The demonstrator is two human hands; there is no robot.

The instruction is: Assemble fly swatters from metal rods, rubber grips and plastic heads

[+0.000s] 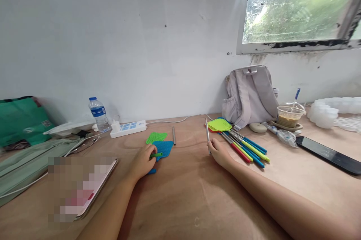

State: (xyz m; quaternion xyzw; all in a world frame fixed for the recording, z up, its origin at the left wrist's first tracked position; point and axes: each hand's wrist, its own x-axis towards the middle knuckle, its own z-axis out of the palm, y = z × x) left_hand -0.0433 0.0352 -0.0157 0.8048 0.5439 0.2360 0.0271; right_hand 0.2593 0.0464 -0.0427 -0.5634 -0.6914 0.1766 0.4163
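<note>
My left hand (146, 159) is closed around a short green handle (156, 154) at the lower edge of a blue mesh swatter head (166, 146). A green mesh swatter head (156, 137) lies just behind it. The end of a blue handle (152, 171) pokes out beside my left wrist. Between the hands, a grey metal tube (174, 135) rests on the table. My right hand (218, 151) grips a thin silver metal rod (208, 134), held nearly upright. To its right lies a fanned pile of fly swatters (245, 144) with red, yellow-green and blue handles.
On the left are a phone (97, 187), a power strip (128, 129), a water bottle (98, 114) and a green bag (24, 123). A backpack (249, 95), a drink cup (290, 116), a black phone (329, 154) and white containers (324, 116) stand on the right.
</note>
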